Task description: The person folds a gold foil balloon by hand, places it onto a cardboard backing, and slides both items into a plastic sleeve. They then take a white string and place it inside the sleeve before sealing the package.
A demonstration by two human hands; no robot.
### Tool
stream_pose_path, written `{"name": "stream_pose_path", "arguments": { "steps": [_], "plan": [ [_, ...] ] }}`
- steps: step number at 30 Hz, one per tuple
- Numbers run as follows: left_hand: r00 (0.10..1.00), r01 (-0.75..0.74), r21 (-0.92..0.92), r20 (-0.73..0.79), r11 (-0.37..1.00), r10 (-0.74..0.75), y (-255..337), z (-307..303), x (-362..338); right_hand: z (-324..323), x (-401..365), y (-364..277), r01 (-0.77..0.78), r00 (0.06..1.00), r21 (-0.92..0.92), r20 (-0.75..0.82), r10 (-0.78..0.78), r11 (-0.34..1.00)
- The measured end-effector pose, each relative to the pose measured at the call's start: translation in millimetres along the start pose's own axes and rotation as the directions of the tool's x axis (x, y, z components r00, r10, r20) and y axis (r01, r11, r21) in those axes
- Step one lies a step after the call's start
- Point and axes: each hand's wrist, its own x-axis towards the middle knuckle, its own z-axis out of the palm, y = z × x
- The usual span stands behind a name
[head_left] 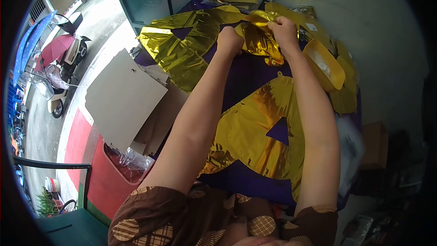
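A crumpled piece of gold foil balloon [261, 41] is stretched between my two hands over the far part of the table. My right hand [285, 35] is closed on its right end. At its left side is my left hand [230, 42], also closed; the fingertips are mostly hidden, but the foil meets them. A flat gold foil balloon with a triangular hole [248, 127] lies nearer to me, partly under my right forearm. Another flat gold foil balloon [182, 41], also with a triangular hole, spreads out to the left of my hands.
Purple cloth [255, 184] covers the table. On the right stands a yellow container [334, 70] holding whitish material, near more flat yellow pieces [344, 91]. Grey cardboard sheets [125, 100] lie at the left, above a red basket-like seat [116, 173]. Parked scooters [63, 59] stand outside.
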Motion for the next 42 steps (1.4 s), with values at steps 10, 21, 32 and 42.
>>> {"name": "stream_pose_path", "arguments": {
  "steps": [10, 21, 32, 42],
  "plan": [
    [0.874, -0.136, 0.631, -0.288, 0.764, 0.393, 31, 17, -25, -40, 20, -12, 0.039, 0.926, 0.032, -0.376, -0.024, 0.999],
    [0.723, -0.691, 0.565, 0.563, 0.452, 0.401, 57, 138, 69, -79, 22, -20, 0.148, 0.974, 0.07, -0.185, -0.132, 0.987],
    [0.827, -0.491, 0.592, 0.547, 0.64, 0.129, 79, 148, 118, -155, 2, -73, 0.317, 0.9, 0.059, -0.332, -0.281, 0.947],
    [0.73, -0.602, 0.479, 0.654, 0.639, 0.197, 75, 153, 140, -249, -64, -155, 0.427, 0.835, 0.089, -0.42, -0.355, 0.9]
  ]
}}
